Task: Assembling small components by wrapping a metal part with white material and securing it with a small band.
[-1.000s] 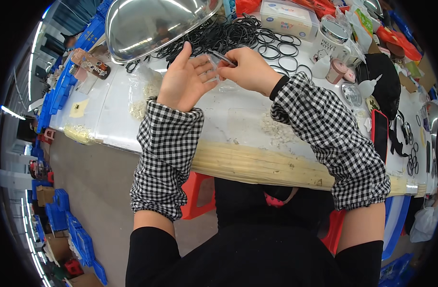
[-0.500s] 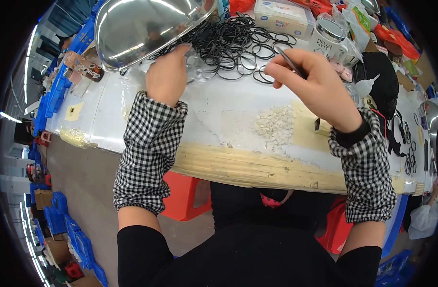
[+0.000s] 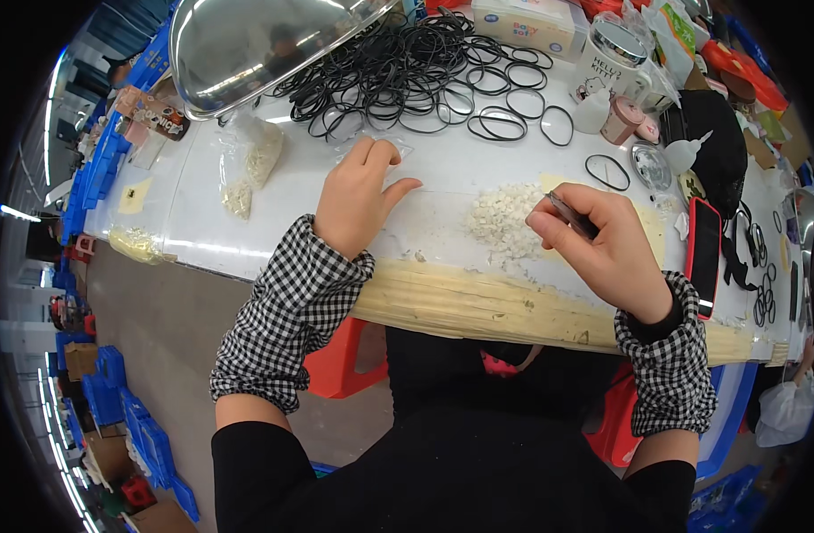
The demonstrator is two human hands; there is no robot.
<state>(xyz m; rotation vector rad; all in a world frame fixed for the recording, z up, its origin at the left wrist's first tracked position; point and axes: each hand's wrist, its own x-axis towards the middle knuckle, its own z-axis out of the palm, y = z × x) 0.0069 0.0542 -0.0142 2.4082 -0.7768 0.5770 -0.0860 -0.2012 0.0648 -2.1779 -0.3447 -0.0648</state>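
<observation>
My right hand (image 3: pixel 598 253) is closed round a pair of dark metal tweezers (image 3: pixel 574 216), held just right of a pile of small white pieces (image 3: pixel 500 213) on the white table. To the left of that pile, my left hand (image 3: pixel 361 194) hovers with its thumb spread away from the bent fingers, and nothing shows between them. Its fingertips come close to a clear plastic film or bag, partly hidden behind the hand. Beyond it lies a large tangle of thin black rubber rings (image 3: pixel 389 75), with several single rings (image 3: pixel 497 123) spread to the right.
A shiny metal bowl (image 3: pixel 265 53) is at the back left, near a clear bag of whitish pieces (image 3: pixel 261 155). Toward the right are a lidded mug (image 3: pixel 607 67), a white squeeze bottle (image 3: pixel 682 155) and a red-edged phone (image 3: pixel 704 258). Yellowish tape covers the table's front edge (image 3: pixel 460 302).
My left hand has drawn back from the black rings toward me and rightward. My right hand has lowered the tweezers to the pile's edge, uncovering rings and the phone.
</observation>
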